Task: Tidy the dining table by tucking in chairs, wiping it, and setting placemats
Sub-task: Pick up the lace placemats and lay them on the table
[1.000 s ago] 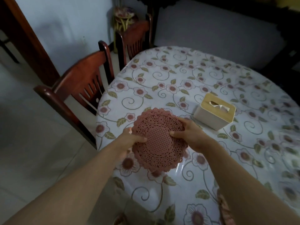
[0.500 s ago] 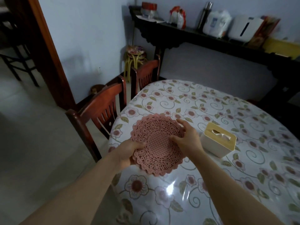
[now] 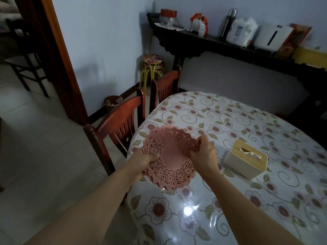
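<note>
A stack of round pink lace-pattern placemats [image 3: 170,156] is held above the left part of the dining table [image 3: 230,121], which wears a glossy floral cloth. My left hand [image 3: 144,160] grips the stack's left edge, thumb on top. My right hand [image 3: 203,154] pinches the right edge and lifts the top mat's rim, so the far part curls up. Two wooden chairs stand at the table's left side: the near chair [image 3: 115,124] and the far chair [image 3: 165,85], both close against the table edge.
A white tissue box [image 3: 246,160] with a wooden lid sits right of my hands. A dark sideboard [image 3: 230,48] with appliances and jars runs along the back wall. Stacked stools [image 3: 153,65] and a small bin [image 3: 111,102] stand in the corner. A doorway opens at left.
The view has tilted up, showing the sideboard and doorway. My right hand has shifted to the placemats' right rim and peeled the top mat's edge upward.
</note>
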`<state>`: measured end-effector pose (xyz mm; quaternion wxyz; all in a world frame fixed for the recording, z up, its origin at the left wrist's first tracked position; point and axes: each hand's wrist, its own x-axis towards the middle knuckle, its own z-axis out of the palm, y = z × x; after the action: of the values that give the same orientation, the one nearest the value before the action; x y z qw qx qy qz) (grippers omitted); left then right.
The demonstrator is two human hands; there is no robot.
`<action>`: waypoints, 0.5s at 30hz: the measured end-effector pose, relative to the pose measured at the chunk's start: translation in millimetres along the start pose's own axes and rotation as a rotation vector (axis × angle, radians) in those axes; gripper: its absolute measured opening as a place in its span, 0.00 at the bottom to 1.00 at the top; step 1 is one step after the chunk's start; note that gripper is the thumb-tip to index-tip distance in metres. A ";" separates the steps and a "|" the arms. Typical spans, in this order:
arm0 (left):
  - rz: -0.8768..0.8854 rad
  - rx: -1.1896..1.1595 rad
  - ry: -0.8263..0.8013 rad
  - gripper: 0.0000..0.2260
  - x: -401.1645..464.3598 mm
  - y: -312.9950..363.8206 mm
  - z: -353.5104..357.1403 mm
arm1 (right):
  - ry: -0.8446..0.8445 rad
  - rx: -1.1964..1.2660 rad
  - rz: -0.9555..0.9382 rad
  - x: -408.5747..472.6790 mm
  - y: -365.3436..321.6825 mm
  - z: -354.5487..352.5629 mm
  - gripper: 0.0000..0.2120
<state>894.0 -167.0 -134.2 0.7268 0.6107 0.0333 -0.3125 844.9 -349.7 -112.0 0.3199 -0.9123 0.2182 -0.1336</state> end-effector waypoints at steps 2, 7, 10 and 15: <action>-0.029 0.025 0.022 0.27 8.0 1.0 -5.9 | -0.038 0.017 0.045 10.9 8.0 3.2 0.06; -0.094 0.134 0.029 0.15 29.1 5.6 -16.2 | -0.037 0.178 0.241 39.1 31.0 11.7 0.08; -0.104 0.247 0.139 0.15 54.2 10.6 -20.8 | -0.021 0.228 0.367 66.3 53.7 26.3 0.12; -0.108 0.425 0.387 0.12 95.5 17.7 -27.1 | -0.129 0.206 0.440 104.6 85.1 60.7 0.21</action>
<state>988.5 -180.8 -166.7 0.5449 0.7950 0.1378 -0.2284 932.4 -428.0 -201.8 0.4457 -0.8120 0.3759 -0.0239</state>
